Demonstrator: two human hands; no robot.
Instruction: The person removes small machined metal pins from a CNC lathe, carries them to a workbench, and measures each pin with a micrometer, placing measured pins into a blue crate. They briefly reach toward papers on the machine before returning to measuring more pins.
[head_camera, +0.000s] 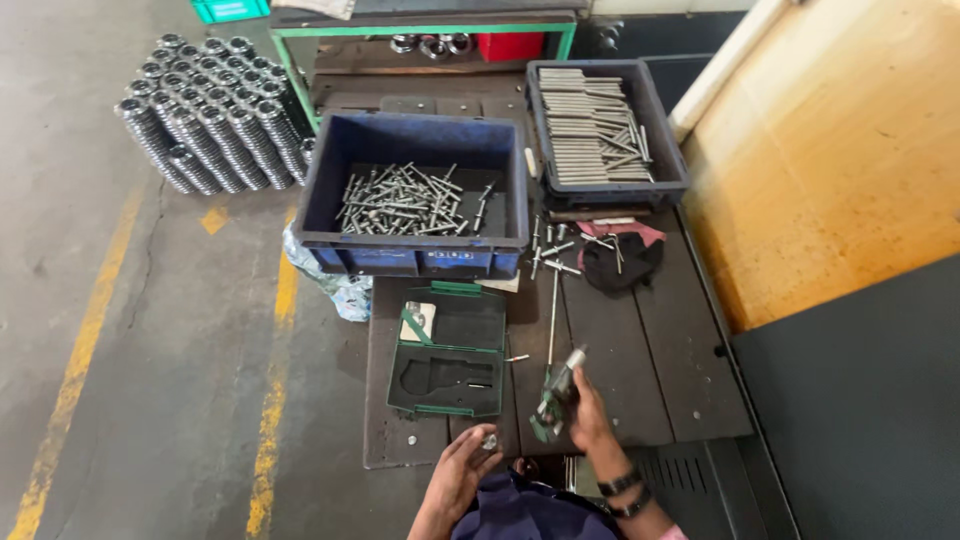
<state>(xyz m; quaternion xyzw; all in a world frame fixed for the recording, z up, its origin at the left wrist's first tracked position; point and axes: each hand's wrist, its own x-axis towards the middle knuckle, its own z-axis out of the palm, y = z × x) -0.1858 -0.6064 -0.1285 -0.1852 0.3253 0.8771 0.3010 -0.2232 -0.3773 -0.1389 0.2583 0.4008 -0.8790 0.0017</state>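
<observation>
Here, far left on the floor (150, 300), stands a stack of ribbed metal rings (215, 115). Nearer the middle, a blue crate (412, 195) sits on the dark surface (640, 350), with a heap of short metal bolts (410, 203) inside. Just near of it lies an open green case (450, 350), its moulded hollow bare. At the near edge the left hand (462, 472) is partly curled, its fingers pinched on a small shiny metal piece (490, 440). Just to its right, the right hand (588, 415) is clamped on a green-framed measuring gauge (555, 395), held tilted above the surface, its metal barrel pointing up and away; two dark bands circle that wrist. A thin rod (552, 315) lies just beyond the gauge. Farther right, a dark cloth (620, 262) lies among loose pins, and a grey crate (605, 130) behind it holds long metal rods (590, 125) lying side by side.
</observation>
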